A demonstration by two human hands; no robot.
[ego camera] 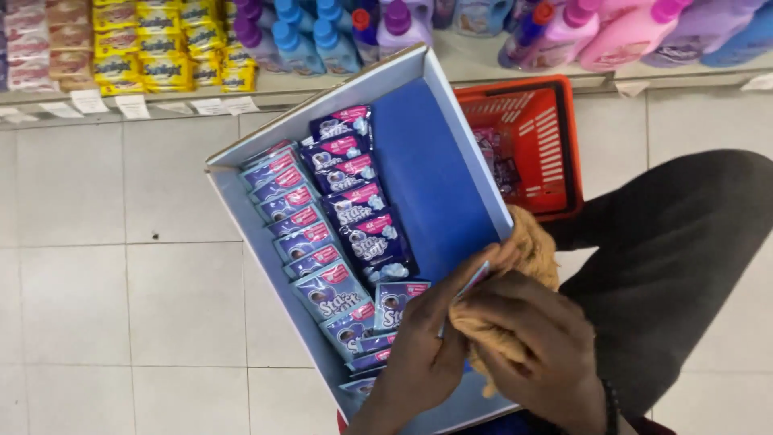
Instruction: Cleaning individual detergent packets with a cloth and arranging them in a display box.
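Holding the near end of a blue-lined cardboard display box (439, 161), the person works with both hands close together at its near right corner. The left hand (423, 350) lies over the near end of the box interior, fingers curled narrowly around what appears to be a thin flat item, possibly a sachet edge (475, 282); the exact object cannot be confirmed. The right hand (535, 338) is closed on a tan woven cloth (527, 242), which is bunched against the near right corner of the box and touches its right wall. Blue and pink sachets (346, 209) fill the left half of the box in two overlapping rows running from the far end to the near end; the right half shows bare blue lining. A red shopping basket (547, 133) stands on the tiled floor (121, 306) just beyond the right wall of the box, with dark packets inside. Shelves of detergent bottles (338, 32) and yellow soap bars (161, 48) run along the far side. Judged risk: the box appears tilted and supported mainly at its near end, so a slackened grip could tip it and slide the sachets toward the floor. The bunched cloth could also drag the nearest sachets out of their rows.
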